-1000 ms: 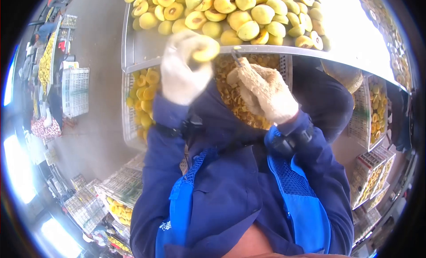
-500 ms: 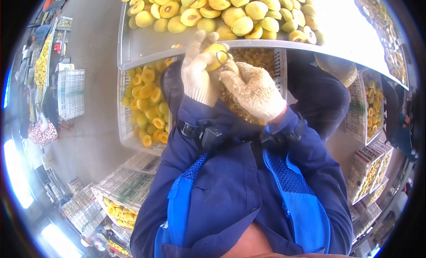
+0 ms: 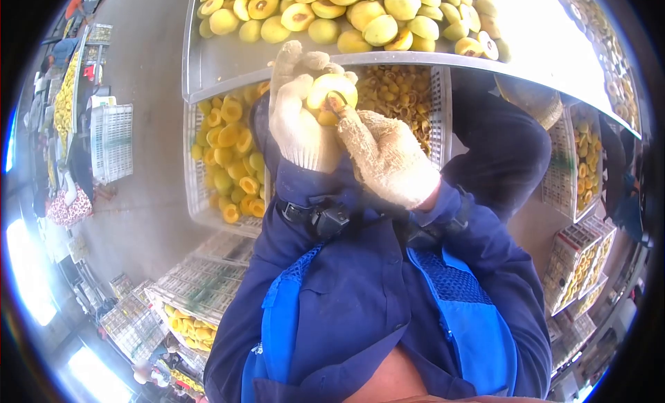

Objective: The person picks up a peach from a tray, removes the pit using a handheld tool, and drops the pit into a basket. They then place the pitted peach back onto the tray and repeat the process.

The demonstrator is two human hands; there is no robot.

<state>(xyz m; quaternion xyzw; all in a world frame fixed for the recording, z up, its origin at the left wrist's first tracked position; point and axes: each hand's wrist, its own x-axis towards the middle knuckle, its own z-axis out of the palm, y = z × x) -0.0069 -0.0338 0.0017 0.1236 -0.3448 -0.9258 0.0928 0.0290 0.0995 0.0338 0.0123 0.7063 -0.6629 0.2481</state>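
Observation:
My left hand (image 3: 298, 115), in a pale knit glove, holds a yellow peach half (image 3: 327, 86) just past the table's near edge. In my right hand (image 3: 391, 157), also gloved, is a small pitting tool (image 3: 336, 101). Its curved metal end is against the cut face of the peach half; its handle is hidden in my fingers. Several peach halves (image 3: 298, 18), some with stones in them, are heaped on the metal table (image 3: 228, 69) beyond my hands.
Below the table, a left crate (image 3: 196, 205) holds hollowed peach halves (image 3: 232, 150). A crate (image 3: 441, 112) behind my right hand contains small brownish-yellow pieces (image 3: 405, 98). More crates (image 3: 111, 143) stand around the floor, and other people are at the far left.
Both hands have shifted slightly left and nearer to me. The tool's loop, plainly visible before, now sits partly hidden at the peach's cut face.

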